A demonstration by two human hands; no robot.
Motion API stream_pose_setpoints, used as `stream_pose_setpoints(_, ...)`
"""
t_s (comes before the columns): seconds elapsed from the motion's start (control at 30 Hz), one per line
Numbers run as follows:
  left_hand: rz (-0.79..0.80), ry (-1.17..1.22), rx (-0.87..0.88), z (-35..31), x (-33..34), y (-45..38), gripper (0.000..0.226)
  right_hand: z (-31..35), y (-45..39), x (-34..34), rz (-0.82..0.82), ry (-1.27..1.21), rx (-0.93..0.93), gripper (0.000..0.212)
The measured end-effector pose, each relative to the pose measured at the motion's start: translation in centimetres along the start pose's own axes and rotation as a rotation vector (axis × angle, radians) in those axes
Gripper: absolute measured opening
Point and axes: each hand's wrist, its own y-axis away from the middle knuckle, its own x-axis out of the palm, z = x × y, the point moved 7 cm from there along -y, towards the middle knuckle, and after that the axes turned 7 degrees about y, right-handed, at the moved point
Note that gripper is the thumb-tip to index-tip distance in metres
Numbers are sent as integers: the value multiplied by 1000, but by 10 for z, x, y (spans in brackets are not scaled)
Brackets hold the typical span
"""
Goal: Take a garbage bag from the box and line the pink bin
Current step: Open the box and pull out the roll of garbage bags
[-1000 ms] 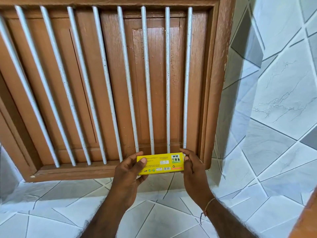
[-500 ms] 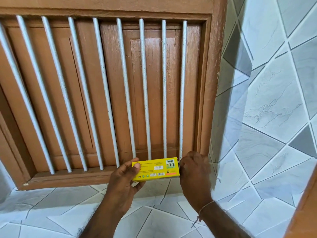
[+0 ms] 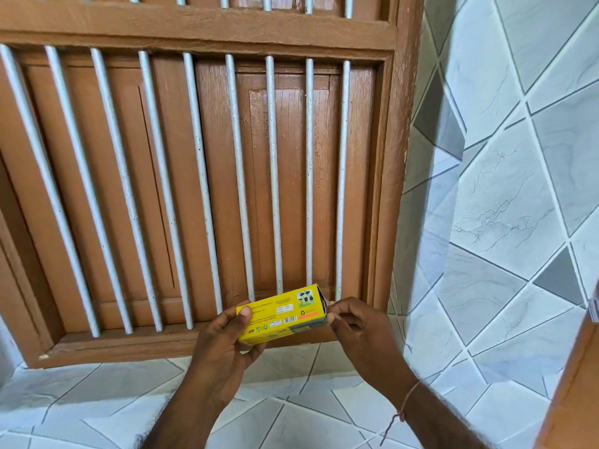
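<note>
The yellow cardboard garbage-bag box, a long printed carton tilted up toward 2 o'clock, sits low in view in front of the window sill. The left hand grips its 8 o'clock end, thumb on the printed face. The right hand has curled fingers pinching the 3 o'clock end. Behind stand grey metal window bars, round and speckled, before brown wooden shutters. Marbled wall tiles lie at 3 o'clock.

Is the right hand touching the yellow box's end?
Touching. The head view shows the right hand with its fingertips pinched against the right end of the yellow box, while the left hand grips the other end.
</note>
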Motion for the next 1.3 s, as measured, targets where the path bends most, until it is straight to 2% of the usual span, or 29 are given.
stream_pose_setpoints(0.2, -1, -29, 11, -4, -1, 3, 17, 4, 0, 4, 17, 37, -37, 31)
stream_pose_setpoints(0.27, 13, -51, 11, -5, 2, 5, 20, 1, 0, 7, 29, -37, 57, 32)
stream_pose_setpoints(0.37, 40, -110, 33, -8, 5, 8, 18, -10, 1, 15, 96, -247, 328, 29)
stream_pose_setpoints(0.5, 11, -185, 51, -13, 7, 7, 16, -14, 5, 14, 76, -344, 373, 31)
stream_pose_setpoints(0.6, -37, -242, 92, -23, 11, 4, 11, -26, 11, 18, 18, -538, 481, 27)
stream_pose_setpoints(0.67, -24, -376, 196, -39, 20, 4, 8, -30, 16, 30, 75, -678, 567, 28)
stream_pose_setpoints(0.77, 129, -747, 423, -64, 53, 13, 17, -39, 29, 58, 171, -991, 804, 26)
stream_pose_setpoints(0.83, 229, -951, 497, -70, 76, 21, 26, -42, 35, 73, 169, -1177, 934, 32)
stream_pose_setpoints(0.93, 249, -1072, 574, -74, 93, 25, 28, -47, 41, 84, 95, -1399, 1000, 42)
stream_pose_setpoints(1.0, 222, -987, 540, -77, 85, 19, 21, -57, 44, 85, 23, -1476, 1022, 44)
stream_pose_setpoints(1.07, 165, -828, 465, -81, 62, 8, 17, -72, 47, 78, -45, -1432, 1043, 45)
stream_pose_setpoints(1.17, -37, -685, 394, -83, 6, -10, 9, -93, 49, 59, -146, -1298, 1042, 40)
stream_pose_setpoints(1.3, -252, -460, 95, -35, -67, -29, 8, -107, 44, 36, -160, -1156, 996, 36)
